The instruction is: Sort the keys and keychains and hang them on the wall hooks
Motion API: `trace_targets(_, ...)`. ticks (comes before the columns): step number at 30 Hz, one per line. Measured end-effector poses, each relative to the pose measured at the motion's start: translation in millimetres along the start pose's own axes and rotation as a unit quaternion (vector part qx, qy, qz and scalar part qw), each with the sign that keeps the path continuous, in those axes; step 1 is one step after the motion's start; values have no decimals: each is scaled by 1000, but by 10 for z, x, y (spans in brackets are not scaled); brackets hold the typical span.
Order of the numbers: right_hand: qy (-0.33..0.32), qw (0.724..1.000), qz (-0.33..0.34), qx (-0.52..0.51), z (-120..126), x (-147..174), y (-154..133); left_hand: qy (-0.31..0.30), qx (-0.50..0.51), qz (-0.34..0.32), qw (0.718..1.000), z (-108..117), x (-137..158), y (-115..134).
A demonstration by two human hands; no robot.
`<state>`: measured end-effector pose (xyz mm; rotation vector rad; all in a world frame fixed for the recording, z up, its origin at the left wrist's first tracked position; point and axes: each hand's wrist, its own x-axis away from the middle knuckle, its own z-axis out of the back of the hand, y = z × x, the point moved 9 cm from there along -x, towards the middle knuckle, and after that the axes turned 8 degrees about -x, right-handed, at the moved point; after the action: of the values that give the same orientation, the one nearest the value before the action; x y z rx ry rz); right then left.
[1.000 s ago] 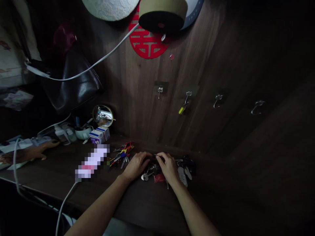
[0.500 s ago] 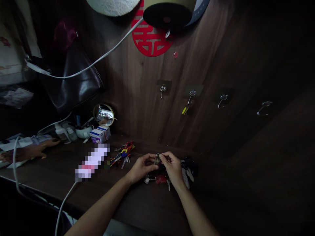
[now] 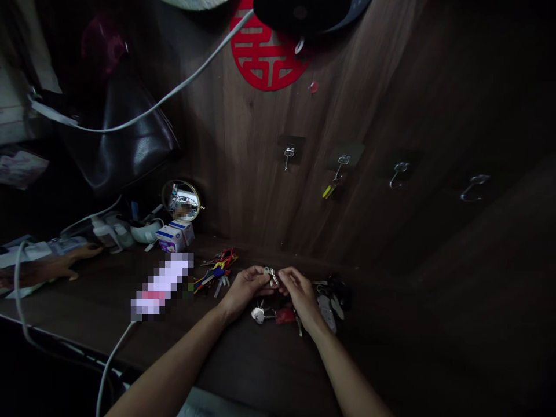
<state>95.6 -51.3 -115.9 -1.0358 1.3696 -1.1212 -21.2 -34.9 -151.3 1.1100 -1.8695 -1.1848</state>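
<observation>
A small bunch of metal keys (image 3: 273,278) on a ring is held just above the dark wooden shelf. My left hand (image 3: 244,286) is closed on it, thumb and fingers pinching from the left. From the other side, my right hand (image 3: 299,289) pinches at the right edge of the same bunch, its fingertips partly hiding what they grip. Below and between my hands lie more keys (image 3: 258,314) with a red tag (image 3: 285,315). Dark key fobs and keys (image 3: 326,310) rest beside my right wrist, partly covered by it.
Left of my hands lies a pile of keys on coloured cords (image 3: 219,269). A blurred-out phone-like object (image 3: 163,289) with a white cable, small boxes (image 3: 174,236) and a round mirror (image 3: 182,201) stand further left. Several wall hooks (image 3: 343,161) line the panel, one bearing a yellow-tagged key (image 3: 329,190).
My left hand has shifted slightly left and turned, so the keys between my hands now show more clearly. The ring has tilted lower. My view has moved slightly.
</observation>
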Motion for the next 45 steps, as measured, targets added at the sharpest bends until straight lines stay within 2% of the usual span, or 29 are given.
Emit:
trace_targets(4, -16, 1000, 17, 13, -23, -2, -6, 0, 21, 16, 1000, 26, -13, -29)
trace_targets(11, 12, 999, 33, 31, 63, -29, -35, -51, 43, 25, 997, -68, -5, -21)
trace_targets(20, 40, 999, 18, 23, 160, -47, 2, -77, 49, 29, 995, -103, 14, 13)
trace_targets(26, 61, 998, 25, 6, 210, -40, -57, -73, 65, 28, 995, -88, 3, 23)
trace_targets(32, 9, 997, 54, 51, 49, -13, -72, -79, 69, 27, 994, -97, 6, 15)
trace_targets(40, 50, 989, 116, 77, 163, -9, -159, -88, 69, 36, 993, -111, 10, 0)
trace_targets(45, 58, 990, 115, 62, 192, -9, -155, -88, 66, 43, 993, -118, 19, -11)
